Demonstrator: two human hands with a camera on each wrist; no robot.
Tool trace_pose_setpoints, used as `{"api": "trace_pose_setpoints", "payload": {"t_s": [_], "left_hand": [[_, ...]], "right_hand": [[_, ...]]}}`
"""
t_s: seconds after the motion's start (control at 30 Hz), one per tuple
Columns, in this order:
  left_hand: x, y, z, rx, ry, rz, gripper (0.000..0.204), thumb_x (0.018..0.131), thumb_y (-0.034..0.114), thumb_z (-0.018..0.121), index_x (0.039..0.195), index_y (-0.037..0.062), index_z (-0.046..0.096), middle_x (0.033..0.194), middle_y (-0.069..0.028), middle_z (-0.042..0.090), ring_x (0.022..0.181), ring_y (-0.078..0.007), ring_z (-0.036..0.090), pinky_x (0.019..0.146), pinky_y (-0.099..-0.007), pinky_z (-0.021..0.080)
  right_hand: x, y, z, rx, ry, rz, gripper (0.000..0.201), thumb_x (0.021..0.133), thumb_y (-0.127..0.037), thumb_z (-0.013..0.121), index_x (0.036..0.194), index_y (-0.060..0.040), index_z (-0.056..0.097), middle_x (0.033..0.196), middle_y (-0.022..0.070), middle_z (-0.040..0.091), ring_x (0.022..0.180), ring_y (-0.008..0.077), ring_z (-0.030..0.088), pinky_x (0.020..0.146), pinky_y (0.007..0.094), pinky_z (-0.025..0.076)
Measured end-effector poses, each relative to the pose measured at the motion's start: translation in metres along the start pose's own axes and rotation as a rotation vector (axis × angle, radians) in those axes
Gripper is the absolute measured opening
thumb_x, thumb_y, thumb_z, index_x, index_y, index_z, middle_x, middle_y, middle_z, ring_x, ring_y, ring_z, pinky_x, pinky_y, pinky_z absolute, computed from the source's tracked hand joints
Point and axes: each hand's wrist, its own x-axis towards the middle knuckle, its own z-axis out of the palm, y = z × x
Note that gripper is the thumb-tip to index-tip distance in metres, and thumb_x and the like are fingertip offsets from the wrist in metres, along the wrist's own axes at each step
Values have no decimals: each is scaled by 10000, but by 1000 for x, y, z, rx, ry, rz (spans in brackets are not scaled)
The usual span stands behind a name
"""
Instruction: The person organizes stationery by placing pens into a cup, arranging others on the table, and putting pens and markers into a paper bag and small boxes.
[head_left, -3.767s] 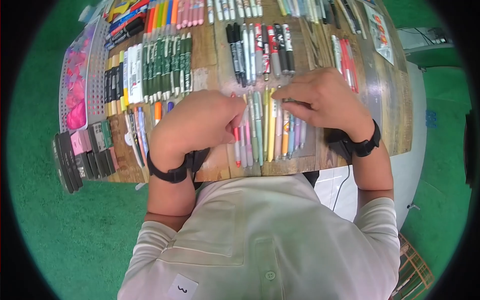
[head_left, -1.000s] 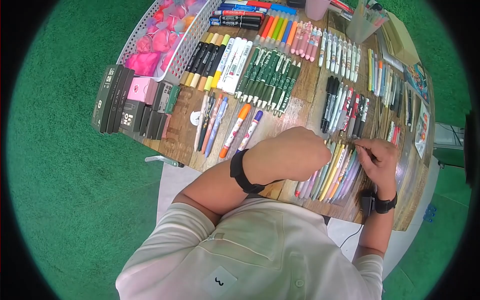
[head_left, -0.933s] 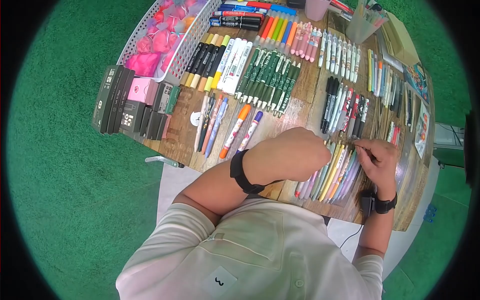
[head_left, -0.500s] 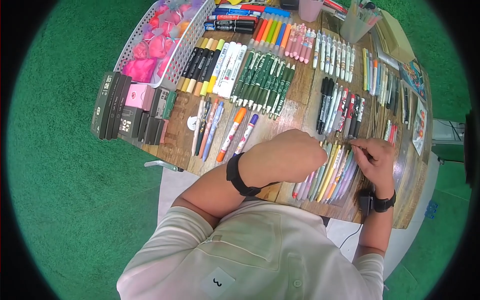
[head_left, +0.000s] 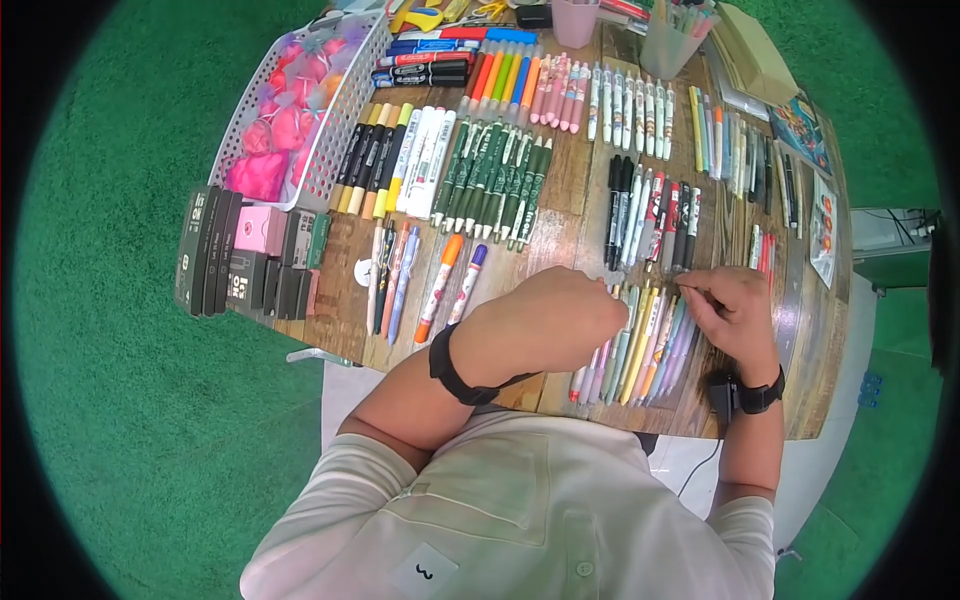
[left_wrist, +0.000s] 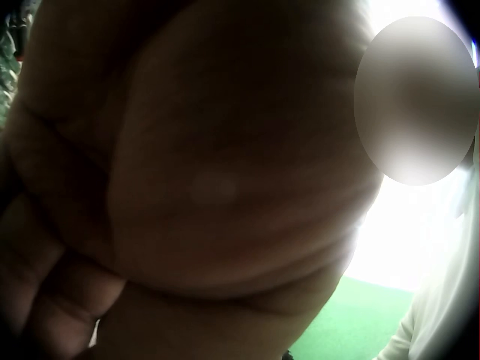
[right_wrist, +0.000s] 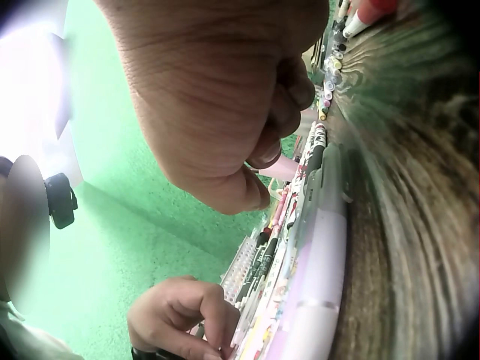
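A row of pastel pens [head_left: 640, 350] lies side by side near the table's front edge, between my two hands. My left hand [head_left: 545, 320] is at the row's left side, back of the hand up; its fingertips are hidden in the head view. The right wrist view shows the left hand [right_wrist: 184, 315] with bent fingers pointing down at the pens, and I cannot tell whether it pinches one. My right hand [head_left: 735, 305] is at the row's upper right, index finger reaching to the pen ends, thumb apart below it. A pale purple pen [right_wrist: 319, 262] lies nearest the right wrist camera.
Behind the row lie black, white and red pens [head_left: 650, 215]. Green pens [head_left: 490, 185], markers [head_left: 430, 160] and white pens [head_left: 630, 110] lie in groups farther back. A white basket [head_left: 345, 125] of pink bundles and stacked boxes [head_left: 250, 265] stand at the left; a clear cup [head_left: 670, 45] stands behind.
Since the oldest frame the head view has turned to the left, bringing more of the table's left side in. Over the last second both hands stay at the same pen row.
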Motion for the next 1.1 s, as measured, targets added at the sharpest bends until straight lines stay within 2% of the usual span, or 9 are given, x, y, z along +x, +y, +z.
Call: {"api": "trace_pose_setpoints", "payload": {"t_s": [0.2,0.27,0.47,1.1], "left_hand": [[1,3,-3,3,1,1,78,759,25,646,822,-6,614,695,-214,641,706,-431,674,632,-526,523],[1,3,-4,2,-3,11,75,755,20,644,815,-6,608,687,-214,636,695,-432,669,624,-528,518],[2,3,-6,-20,-33,7,73,742,16,643,784,2,585,672,-211,623,675,-434,654,609,-524,505],[4,5,-5,-18,-45,3,75,741,8,633,788,1,575,671,-210,620,681,-436,652,618,-526,504]], "right_hand": [[-2,0,-1,-10,8,-2,120,795,-35,764,913,-50,774,651,83,636,560,229,608,545,350,453],[-1,-2,-4,-14,-26,34,100,816,-80,763,914,-71,780,730,100,703,591,266,649,578,362,506],[-3,2,-2,-15,9,6,92,819,-92,768,909,-84,780,770,112,724,637,293,677,597,373,527],[-3,3,-4,-6,-37,58,104,820,-96,758,920,-79,777,782,118,728,648,297,683,608,369,534]]}}
